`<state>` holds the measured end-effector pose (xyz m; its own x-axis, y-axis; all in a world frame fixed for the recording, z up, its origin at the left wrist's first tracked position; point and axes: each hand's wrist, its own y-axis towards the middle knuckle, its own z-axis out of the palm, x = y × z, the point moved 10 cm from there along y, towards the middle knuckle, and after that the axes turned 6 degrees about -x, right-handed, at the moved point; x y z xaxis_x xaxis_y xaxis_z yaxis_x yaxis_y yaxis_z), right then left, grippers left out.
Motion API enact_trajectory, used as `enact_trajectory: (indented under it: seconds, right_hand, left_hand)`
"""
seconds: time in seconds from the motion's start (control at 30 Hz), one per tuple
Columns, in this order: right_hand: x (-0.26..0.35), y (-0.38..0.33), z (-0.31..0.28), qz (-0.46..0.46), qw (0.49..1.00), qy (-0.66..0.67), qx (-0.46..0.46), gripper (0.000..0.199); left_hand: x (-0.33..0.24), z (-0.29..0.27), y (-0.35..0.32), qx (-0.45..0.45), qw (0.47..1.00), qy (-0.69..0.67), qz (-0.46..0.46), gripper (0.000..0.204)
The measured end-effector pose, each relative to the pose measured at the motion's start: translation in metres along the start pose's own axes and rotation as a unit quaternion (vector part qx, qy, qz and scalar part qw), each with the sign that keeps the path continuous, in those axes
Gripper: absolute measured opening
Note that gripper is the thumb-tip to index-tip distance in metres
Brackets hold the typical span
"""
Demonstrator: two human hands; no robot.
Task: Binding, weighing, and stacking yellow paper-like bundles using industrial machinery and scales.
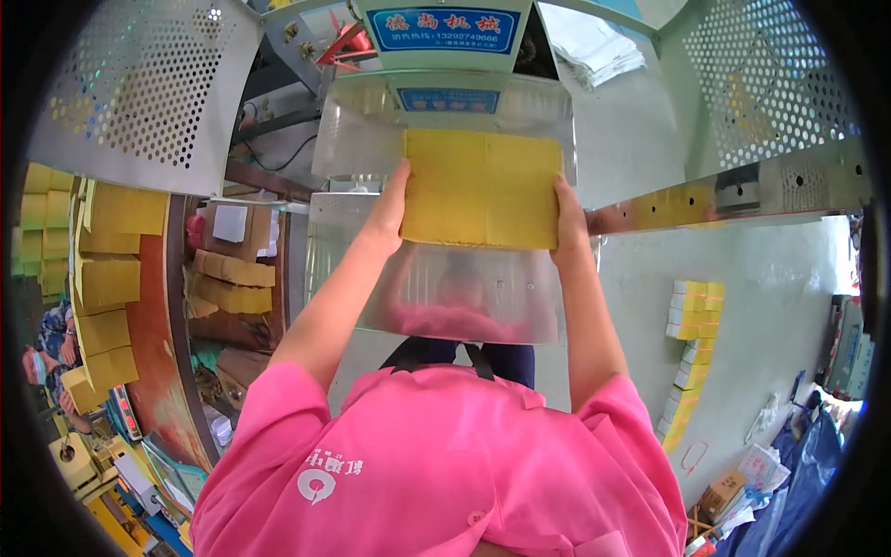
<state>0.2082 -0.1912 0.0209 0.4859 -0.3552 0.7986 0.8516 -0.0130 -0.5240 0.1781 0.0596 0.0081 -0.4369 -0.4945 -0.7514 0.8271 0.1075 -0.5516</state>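
Observation:
A rectangular stack of yellow paper is held level over the shiny metal bed of a machine. My left hand presses against its left side, and my right hand grips the right side. Both thumbs lie along the side edges; the other fingers are mostly hidden. A faint line runs down the middle of the stack's top face. Whether its underside touches the metal cannot be seen.
Perforated metal guards flank the machine, with a metal bar at right. Yellow stacks line a table at left, near another person. White-and-yellow bundles lie on the floor at right, before a blue tarp.

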Motion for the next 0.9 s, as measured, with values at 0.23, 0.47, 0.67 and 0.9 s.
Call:
enact_trajectory:
  seconds: [0.23, 0.47, 0.67, 0.9]
  right_hand:
    - [-0.002, 0.001, -0.014, -0.068, 0.997, 0.018, 0.014, 0.051]
    - [-0.002, 0.002, -0.006, -0.061, 0.997, -0.006, 0.053, 0.053]
    - [-0.003, 0.011, 0.000, -0.073, 0.993, 0.018, 0.088, 0.054]
    - [0.003, 0.010, -0.004, -0.087, 0.991, 0.056, 0.087, 0.051]
  left_hand:
    - [0.002, -0.012, -0.007, -0.014, 1.000, 0.000, 0.010, 0.058]
    - [0.016, -0.007, -0.002, -0.008, 0.998, -0.007, 0.066, 0.061]
    - [0.017, -0.006, -0.002, 0.002, 0.996, 0.012, 0.087, 0.054]
    - [0.009, 0.020, -0.010, -0.015, 0.994, 0.041, 0.101, 0.058]
